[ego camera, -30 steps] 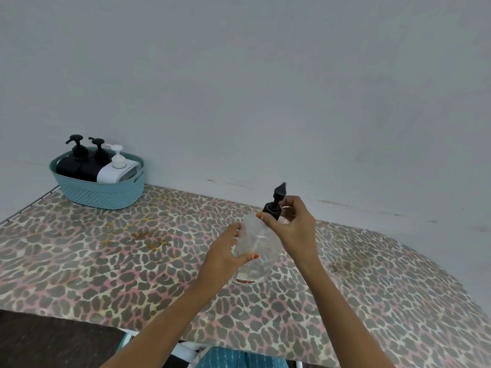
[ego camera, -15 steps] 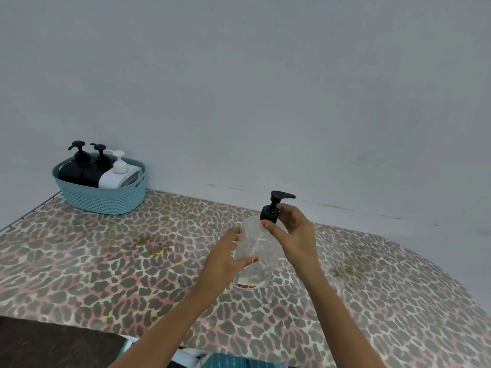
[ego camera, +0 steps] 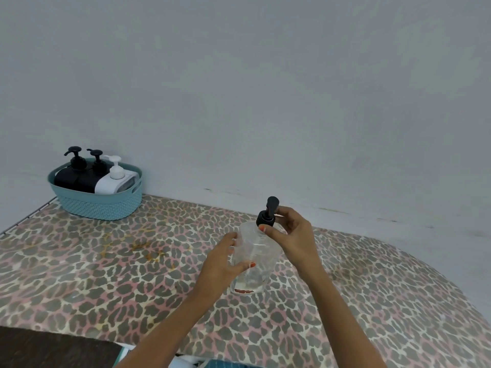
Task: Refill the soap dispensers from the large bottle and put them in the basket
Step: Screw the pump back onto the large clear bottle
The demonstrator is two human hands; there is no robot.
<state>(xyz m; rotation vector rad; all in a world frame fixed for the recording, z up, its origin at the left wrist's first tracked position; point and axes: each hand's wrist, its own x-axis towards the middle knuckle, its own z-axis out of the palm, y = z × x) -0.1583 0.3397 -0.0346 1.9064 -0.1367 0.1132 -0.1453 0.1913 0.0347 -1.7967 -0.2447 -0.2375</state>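
Left hand (ego camera: 221, 264) grips clear dispenser (ego camera: 253, 257); right hand (ego camera: 292, 235) pinches pump collar (ego camera: 265, 221).

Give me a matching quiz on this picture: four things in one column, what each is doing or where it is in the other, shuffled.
1 basket
2 bottle
3 left hand
4 right hand

A pinches the black pump
B see-through, between both hands
C far left, by the wall
D grips the bottle's side

Pairs: 1-C, 2-B, 3-D, 4-A
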